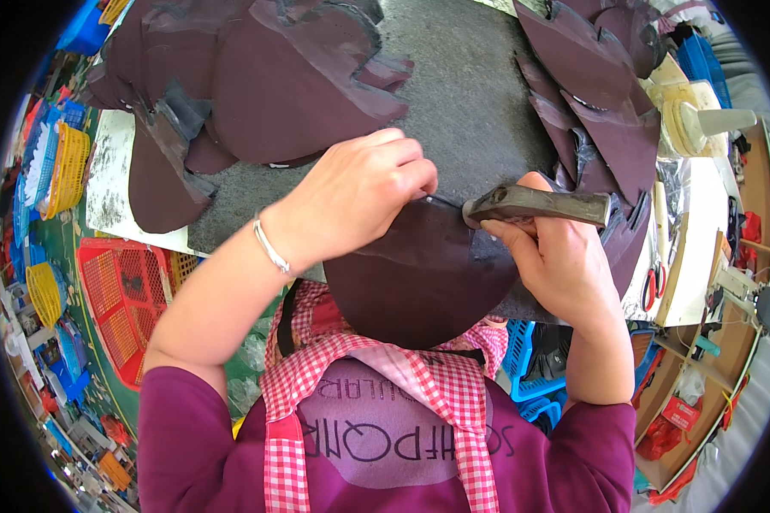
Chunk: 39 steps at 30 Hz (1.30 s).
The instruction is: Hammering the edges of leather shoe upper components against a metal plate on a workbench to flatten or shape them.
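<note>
A dark brown leather-like piece (pixel 423 278) with a rounded near edge lies before me, overhanging the table's front. My left hand (pixel 359 192) is closed at its upper edge, fingertips pinched together on it; the thumb tip is partly hidden. In my right hand (pixel 560 265) is a hammer (pixel 565 203), gripped close to its metal head. The hammer's round face rests at or just above the piece's upper edge, right of my left fingertips; I cannot tell if it touches. Its handle is hidden by my hand.
Brown cut pieces (pixel 299 94) are heaped at the far left, more (pixel 599 111) at the right, on a dark grey work surface (pixel 462 85). A cream tub with a pale cone (pixel 719 121) and red-handled scissors (pixel 654 286) lie right. A red basket (pixel 128 299) stands left below the table.
</note>
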Each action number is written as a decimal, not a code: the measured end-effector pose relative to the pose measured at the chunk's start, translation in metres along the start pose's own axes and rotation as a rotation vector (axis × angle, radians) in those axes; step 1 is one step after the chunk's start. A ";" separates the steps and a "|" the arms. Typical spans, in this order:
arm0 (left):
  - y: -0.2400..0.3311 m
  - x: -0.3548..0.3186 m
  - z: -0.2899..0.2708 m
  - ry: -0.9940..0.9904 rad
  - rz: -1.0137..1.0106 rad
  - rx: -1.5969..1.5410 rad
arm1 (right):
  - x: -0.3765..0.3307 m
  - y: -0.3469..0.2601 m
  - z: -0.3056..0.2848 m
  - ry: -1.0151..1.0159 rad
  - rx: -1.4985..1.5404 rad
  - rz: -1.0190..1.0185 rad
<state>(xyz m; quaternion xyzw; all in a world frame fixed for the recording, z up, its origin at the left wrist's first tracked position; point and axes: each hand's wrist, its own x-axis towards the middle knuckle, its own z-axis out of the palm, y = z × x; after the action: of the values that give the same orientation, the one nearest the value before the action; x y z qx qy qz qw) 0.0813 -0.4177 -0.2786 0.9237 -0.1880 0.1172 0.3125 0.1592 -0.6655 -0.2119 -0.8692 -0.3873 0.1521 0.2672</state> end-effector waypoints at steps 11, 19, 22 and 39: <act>-0.020 0.021 -0.013 -0.141 0.265 -0.033 | 0.002 0.008 0.009 0.035 -0.029 -0.076; -0.017 0.000 -0.005 0.011 0.101 -0.034 | 0.010 0.001 0.017 0.005 -0.165 -0.077; 0.001 -0.002 -0.007 -0.017 0.067 0.148 | 0.016 -0.001 0.015 0.028 -0.159 -0.109; 0.025 -0.019 0.000 0.063 -0.117 0.233 | 0.021 -0.005 0.023 0.021 -0.141 -0.157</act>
<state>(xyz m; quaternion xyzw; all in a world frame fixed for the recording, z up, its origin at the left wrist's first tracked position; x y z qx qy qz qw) 0.0532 -0.4310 -0.2713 0.9590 -0.1092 0.1487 0.2150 0.1593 -0.6385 -0.2288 -0.8543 -0.4613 0.0940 0.2204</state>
